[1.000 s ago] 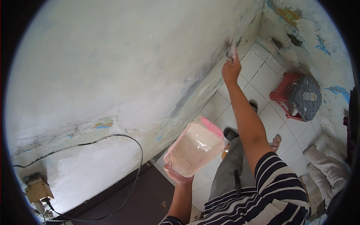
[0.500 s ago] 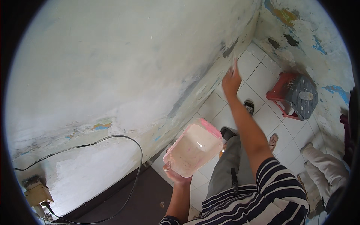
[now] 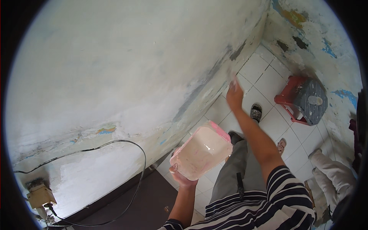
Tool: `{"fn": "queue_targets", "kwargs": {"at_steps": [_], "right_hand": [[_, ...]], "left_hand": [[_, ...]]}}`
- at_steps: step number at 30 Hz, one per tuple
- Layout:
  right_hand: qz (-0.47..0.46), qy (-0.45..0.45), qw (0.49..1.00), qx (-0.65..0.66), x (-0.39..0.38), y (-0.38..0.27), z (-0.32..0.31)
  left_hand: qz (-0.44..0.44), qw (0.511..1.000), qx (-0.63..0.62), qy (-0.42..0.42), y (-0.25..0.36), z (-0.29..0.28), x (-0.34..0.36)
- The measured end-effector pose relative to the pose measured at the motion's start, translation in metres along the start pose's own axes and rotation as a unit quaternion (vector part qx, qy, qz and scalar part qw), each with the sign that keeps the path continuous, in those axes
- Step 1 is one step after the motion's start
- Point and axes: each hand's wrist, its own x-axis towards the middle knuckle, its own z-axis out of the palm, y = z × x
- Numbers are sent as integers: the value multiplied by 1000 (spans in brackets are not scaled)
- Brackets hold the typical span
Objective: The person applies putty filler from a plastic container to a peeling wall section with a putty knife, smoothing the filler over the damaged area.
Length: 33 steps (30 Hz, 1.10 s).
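My left hand (image 3: 182, 176) grips the lower left end of a pink plastic tub (image 3: 201, 147), coated inside with creamy pale paste. Above and right of it, my right hand (image 3: 234, 92) has its fingers closed on a thin pale item, blurred by motion and too unclear to name. It is held out beside the lower part of the patchy pale wall (image 3: 115, 65), which has grey streaks (image 3: 207, 78). I cannot tell whether the item touches the wall.
A red and grey stool (image 3: 306, 99) stands against the peeling right wall (image 3: 322, 46) on white tiles (image 3: 280, 119). Another person's legs (image 3: 329, 172) are at right. A box with a plug (image 3: 42, 195) and a black cable (image 3: 115, 141) are at left, above a dark panel (image 3: 142, 203).
My right hand has moved down the picture along the wall, away from the corner and closer to me. The tub in my left hand has shifted slightly to the right.
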Motion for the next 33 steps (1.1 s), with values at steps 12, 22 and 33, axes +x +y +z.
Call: {"fn": "queue_targets", "kwargs": {"at_steps": [12, 22, 33], "right_hand": [[21, -194, 981, -15, -19, -43, 9], [323, -94, 788, 515, -19, -59, -144], [99, -214, 913, 332, 33, -234, -258]], "left_hand": [[-6, 1000, 2, 13, -7, 17, -3], [10, 999, -2, -37, -12, 13, 4], [-9, 1000, -20, -14, -50, 103, 14]]}}
